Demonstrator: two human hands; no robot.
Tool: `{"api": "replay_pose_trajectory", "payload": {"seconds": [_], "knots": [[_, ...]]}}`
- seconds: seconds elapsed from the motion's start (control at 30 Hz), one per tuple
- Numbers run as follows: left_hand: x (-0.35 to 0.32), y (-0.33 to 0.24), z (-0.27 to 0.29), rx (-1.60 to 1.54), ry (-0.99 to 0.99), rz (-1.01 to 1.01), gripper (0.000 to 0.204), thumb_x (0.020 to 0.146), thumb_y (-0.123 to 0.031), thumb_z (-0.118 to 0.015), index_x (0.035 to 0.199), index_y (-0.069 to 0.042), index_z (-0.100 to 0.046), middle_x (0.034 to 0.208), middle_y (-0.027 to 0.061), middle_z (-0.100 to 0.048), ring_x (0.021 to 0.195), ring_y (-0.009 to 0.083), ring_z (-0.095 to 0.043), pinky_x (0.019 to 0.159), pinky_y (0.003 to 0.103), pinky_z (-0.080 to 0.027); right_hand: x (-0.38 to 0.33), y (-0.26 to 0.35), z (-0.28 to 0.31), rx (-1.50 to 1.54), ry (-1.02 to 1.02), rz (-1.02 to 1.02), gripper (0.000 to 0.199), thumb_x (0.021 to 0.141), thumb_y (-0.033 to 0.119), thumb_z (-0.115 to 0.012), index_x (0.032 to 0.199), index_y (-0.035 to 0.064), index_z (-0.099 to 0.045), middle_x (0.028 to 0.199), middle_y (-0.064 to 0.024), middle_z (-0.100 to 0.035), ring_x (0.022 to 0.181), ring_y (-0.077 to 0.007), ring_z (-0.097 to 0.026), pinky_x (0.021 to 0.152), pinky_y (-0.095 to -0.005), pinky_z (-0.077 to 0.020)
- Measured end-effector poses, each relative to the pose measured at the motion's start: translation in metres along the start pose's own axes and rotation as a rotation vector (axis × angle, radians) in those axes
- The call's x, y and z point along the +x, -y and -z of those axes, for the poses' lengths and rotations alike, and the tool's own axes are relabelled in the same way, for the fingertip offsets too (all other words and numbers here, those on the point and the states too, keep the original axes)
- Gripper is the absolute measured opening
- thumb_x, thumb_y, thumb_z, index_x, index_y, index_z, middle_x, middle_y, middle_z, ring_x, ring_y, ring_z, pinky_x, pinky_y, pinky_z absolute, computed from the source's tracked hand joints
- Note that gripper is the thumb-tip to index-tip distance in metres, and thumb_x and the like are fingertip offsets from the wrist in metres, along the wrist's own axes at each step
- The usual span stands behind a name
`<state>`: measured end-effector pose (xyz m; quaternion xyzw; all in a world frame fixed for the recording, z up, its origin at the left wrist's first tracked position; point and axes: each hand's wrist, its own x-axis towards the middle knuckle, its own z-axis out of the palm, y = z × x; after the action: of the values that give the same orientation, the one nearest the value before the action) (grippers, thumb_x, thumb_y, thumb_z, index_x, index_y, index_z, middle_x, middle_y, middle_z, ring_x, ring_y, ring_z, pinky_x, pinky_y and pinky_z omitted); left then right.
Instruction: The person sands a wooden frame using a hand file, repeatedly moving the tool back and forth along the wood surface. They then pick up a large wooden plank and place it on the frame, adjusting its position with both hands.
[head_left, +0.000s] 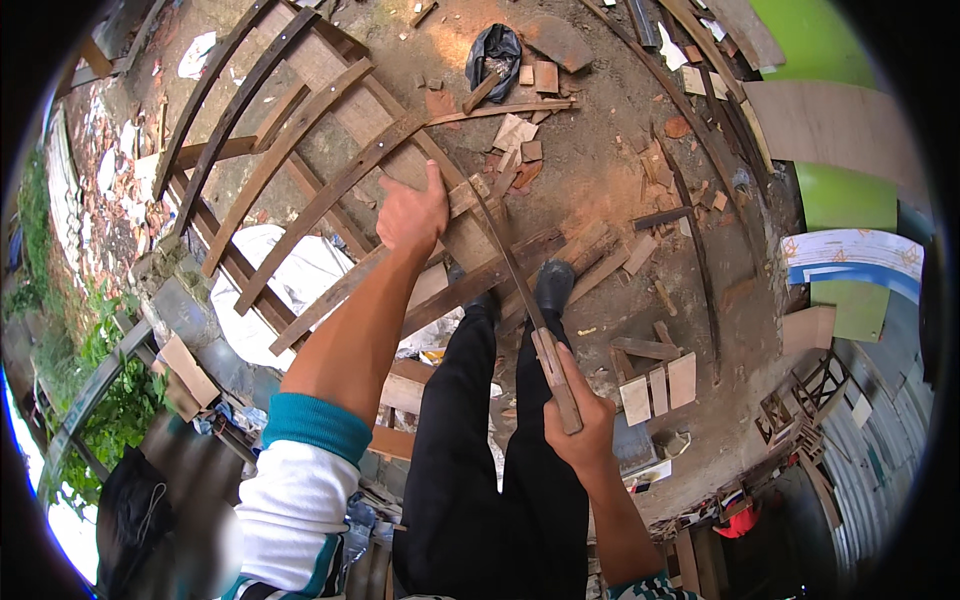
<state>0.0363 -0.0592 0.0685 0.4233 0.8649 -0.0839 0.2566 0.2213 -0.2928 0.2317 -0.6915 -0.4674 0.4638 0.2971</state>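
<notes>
Gripping a wooden handle, the right hand (pixel 578 415) is seen low and right of centre, its fingers wrapped tight round the machete (pixel 520 290); the tool has a pale brown wooden grip and a long, narrow, dark blade that runs up and to the left, its tip reaching the wooden plank (pixel 340 285) near the left hand (pixel 412 215); the blade looks dull and worn, thin against the ground. The plank is pressed down by the left hand, palm flat on it and fingers laid close together over its far edge, the thumb raised; it is a long, weathered, grey-brown strip lying aslant across a wooden frame (pixel 250 110) of similar curved-looking slats, above a white sheet (pixel 290 275). A black boot (pixel 553 285) is set on the boards just right of the blade; short offcuts (pixel 655 385) lie scattered on the bare earth nearby, and a black bag (pixel 495 50) sits farther off. How the blade meets the plank cannot be made out, as its tip merges with the wood; part of the handle is hidden inside the right fist; the other foot is hard to see behind the boards and the dark trouser legs.
</notes>
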Motion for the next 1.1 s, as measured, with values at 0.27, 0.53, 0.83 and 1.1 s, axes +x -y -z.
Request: {"api": "replay_pose_trajectory", "payload": {"seconds": [0.27, 0.53, 0.83, 1.1], "knots": [[-0.01, 0.006, -0.006, 0.03, 0.048, 0.003, 0.094, 0.092, -0.071, -0.047, 0.137, 0.011, -0.04, 0.104, 0.0323, -0.07, 0.102, 0.0459, -0.069, 0.091, 0.051, -0.052, 0.11, -0.015, -0.056, -0.024, 0.065, -0.06, 0.076, 0.08, 0.009, -0.069, 0.152, 0.0167, -0.046, 0.08, -0.0283, -0.068, 0.081, -0.0463, -0.068, 0.071, -0.0484, -0.056], [0.0, -0.003, -0.001, 0.025, 0.022, -0.021, 0.1, 0.092, -0.072, -0.045, 0.14, 0.014, -0.037, 0.102, 0.0335, -0.07, 0.101, 0.0462, -0.069, 0.092, 0.05, -0.052, 0.008, -0.001, 0.002, -0.065, 0.023, 0.018, 0.071, 0.077, 0.0, -0.066, 0.145, 0.0062, -0.052, 0.12, -0.0279, -0.067, 0.096, -0.0406, -0.071, 0.08, -0.0423, -0.0599], [-0.002, 0.0, -0.004, 0.053, 0.024, -0.028, 0.1, 0.092, -0.072, -0.045, 0.139, 0.016, -0.038, 0.102, 0.0344, -0.07, 0.101, 0.0472, -0.069, 0.091, 0.05, -0.052, 0.072, -0.01, -0.028, -0.001, 0.045, -0.041, 0.074, 0.076, 0.001, -0.068, 0.148, 0.0097, -0.051, 0.09, -0.0259, -0.071, 0.075, -0.0415, -0.07, 0.069, -0.0436, -0.0577], [-0.006, -0.006, -0.001, 0.036, 0.082, -0.01, 0.102, 0.091, -0.074, -0.043, 0.143, 0.013, -0.035, 0.111, 0.0356, -0.067, 0.109, 0.0486, -0.065, 0.097, 0.051, -0.048, 0.033, -0.018, -0.017, -0.063, -0.043, 0.049, 0.073, 0.075, -0.001, -0.068, 0.145, 0.0061, -0.053, 0.104, -0.0256, -0.072, 0.082, -0.0413, -0.072, 0.072, -0.0433, -0.0594]]}}
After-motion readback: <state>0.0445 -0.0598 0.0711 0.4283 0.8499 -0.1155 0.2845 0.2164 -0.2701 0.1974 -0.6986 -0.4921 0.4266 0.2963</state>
